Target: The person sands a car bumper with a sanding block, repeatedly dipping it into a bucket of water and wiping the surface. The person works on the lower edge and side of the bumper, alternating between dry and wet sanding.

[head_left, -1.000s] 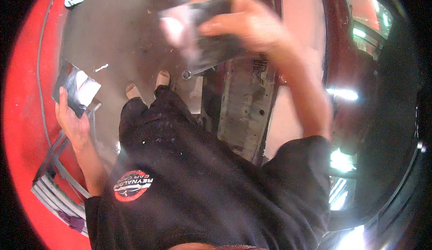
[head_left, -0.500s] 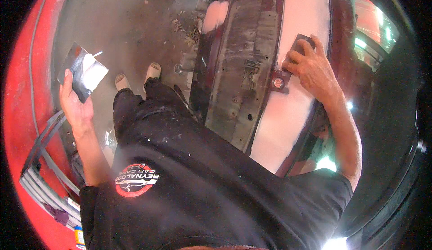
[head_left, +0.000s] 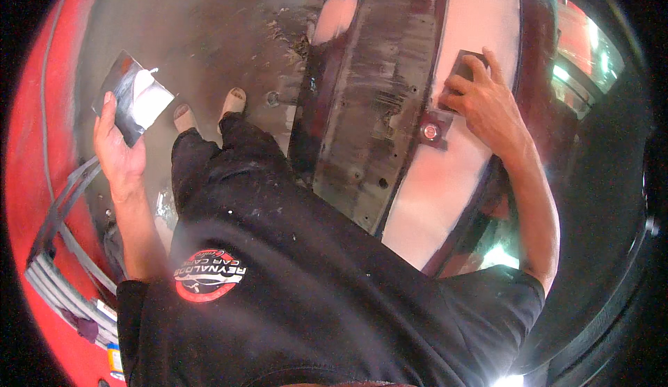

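Note:
In my left hand (head_left: pixel 122 154) is a flat dark metal plate (head_left: pixel 117 93), held out over the floor at the left. White body filler (head_left: pixel 153 101) lies thick on its right side. My right hand (head_left: pixel 490 105) grips a dark, thin, rectangular spreader (head_left: pixel 467 65) and rests it against the car's panel (head_left: pixel 480 11). That panel carries a long band of pale pinkish-white filler. Just below my right fingers sits a round badge (head_left: pixel 431 131) on a dark square patch. My palm and fingers hide part of the spreader.
A bare, scuffed recess (head_left: pixel 379 74) of the car runs beside the pale band. Dark glass (head_left: pixel 584 143) lies to its right. At the left are a red surface (head_left: pixel 42 108) and grey slatted trim (head_left: pixel 66 296). My sandalled feet (head_left: pixel 235 101) stand on the grey floor (head_left: pixel 188 32).
The whole view has shifted slightly. My right hand and spreader stay near the same spot above the badge, and my left hand still holds the plate.

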The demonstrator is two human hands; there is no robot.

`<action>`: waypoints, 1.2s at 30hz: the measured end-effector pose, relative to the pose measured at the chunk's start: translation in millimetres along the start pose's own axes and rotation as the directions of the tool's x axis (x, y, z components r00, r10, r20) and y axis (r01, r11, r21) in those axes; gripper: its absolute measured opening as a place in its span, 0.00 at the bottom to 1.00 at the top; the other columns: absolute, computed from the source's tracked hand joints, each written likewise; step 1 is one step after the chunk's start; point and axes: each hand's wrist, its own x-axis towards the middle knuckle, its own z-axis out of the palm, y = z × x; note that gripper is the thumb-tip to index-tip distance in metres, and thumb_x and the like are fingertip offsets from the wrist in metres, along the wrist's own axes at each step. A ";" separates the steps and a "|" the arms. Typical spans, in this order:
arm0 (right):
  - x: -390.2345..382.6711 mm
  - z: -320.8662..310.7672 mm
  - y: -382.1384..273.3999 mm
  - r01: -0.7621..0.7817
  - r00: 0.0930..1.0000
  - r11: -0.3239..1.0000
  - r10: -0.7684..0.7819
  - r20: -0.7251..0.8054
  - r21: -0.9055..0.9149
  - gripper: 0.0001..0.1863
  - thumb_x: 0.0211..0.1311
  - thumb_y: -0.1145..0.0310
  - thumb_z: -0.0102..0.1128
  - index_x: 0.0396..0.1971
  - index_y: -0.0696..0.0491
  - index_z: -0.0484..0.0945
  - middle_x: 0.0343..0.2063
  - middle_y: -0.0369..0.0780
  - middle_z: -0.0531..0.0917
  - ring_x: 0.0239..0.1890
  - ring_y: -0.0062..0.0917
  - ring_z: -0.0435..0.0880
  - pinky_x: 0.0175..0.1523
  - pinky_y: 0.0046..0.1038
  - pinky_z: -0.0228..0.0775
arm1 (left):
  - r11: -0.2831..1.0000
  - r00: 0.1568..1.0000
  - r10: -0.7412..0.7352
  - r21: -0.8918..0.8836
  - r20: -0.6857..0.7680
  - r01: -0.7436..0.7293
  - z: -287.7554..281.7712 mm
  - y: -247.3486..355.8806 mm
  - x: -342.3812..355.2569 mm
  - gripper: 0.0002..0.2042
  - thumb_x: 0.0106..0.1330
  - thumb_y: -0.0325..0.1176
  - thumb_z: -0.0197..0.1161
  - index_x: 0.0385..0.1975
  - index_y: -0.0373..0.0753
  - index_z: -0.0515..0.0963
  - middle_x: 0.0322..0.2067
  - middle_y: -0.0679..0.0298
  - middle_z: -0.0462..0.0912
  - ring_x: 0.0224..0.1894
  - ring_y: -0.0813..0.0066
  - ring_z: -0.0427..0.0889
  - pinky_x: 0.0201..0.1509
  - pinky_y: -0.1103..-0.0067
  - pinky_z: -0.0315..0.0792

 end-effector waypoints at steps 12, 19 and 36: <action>4.3 -17.1 -2.0 0.007 0.978 0.998 0.006 0.208 -0.061 0.10 0.58 0.67 0.62 0.35 0.38 0.89 0.40 0.28 0.83 0.62 0.32 0.72 0.78 0.49 0.41 | 0.999 0.999 -0.032 -0.010 0.022 0.032 -7.4 -0.4 0.3 0.12 0.72 0.31 0.61 0.51 0.34 0.78 0.47 0.61 0.84 0.50 0.69 0.84 0.59 0.69 0.76; 14.1 -5.6 -1.0 0.057 0.995 0.998 -0.058 0.083 0.020 0.12 0.56 0.69 0.62 0.36 0.37 0.90 0.41 0.28 0.83 0.63 0.32 0.71 0.78 0.50 0.42 | 0.998 0.999 -0.050 -0.034 0.009 0.050 -4.8 -4.2 1.2 0.12 0.72 0.32 0.61 0.51 0.35 0.78 0.47 0.62 0.84 0.50 0.69 0.84 0.59 0.69 0.76; -10.8 -16.7 -6.6 -0.013 0.990 1.000 0.015 0.142 -0.017 0.12 0.60 0.67 0.59 0.39 0.36 0.88 0.44 0.27 0.82 0.65 0.33 0.69 0.77 0.53 0.44 | 0.998 1.000 -0.021 0.058 0.023 0.020 -4.3 -1.0 -5.0 0.12 0.72 0.35 0.62 0.50 0.36 0.79 0.47 0.63 0.85 0.50 0.71 0.83 0.59 0.71 0.73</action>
